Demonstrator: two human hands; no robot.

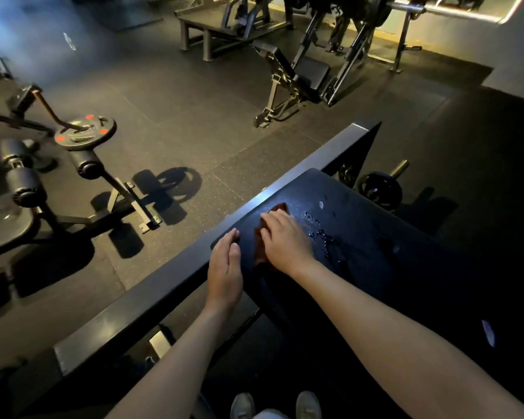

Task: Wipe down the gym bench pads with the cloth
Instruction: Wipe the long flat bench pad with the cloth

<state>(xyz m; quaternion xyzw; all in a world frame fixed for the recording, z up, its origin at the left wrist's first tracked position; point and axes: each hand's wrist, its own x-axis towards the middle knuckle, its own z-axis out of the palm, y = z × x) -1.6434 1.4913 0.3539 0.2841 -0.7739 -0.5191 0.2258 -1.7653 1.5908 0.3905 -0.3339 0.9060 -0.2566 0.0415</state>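
Centre of frame: right grip [285,241], open and flat, presses cloth [258,247] on bench pad [381,225]; left grip [226,267] open at edge. Sweep toward droplets [318,234], even pressure.

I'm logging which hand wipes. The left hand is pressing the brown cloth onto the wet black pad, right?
No: the right hand presses the brown cloth onto the wet black pad; the left hand only rests at the pad's edge, holding nothing. The head view shows this.
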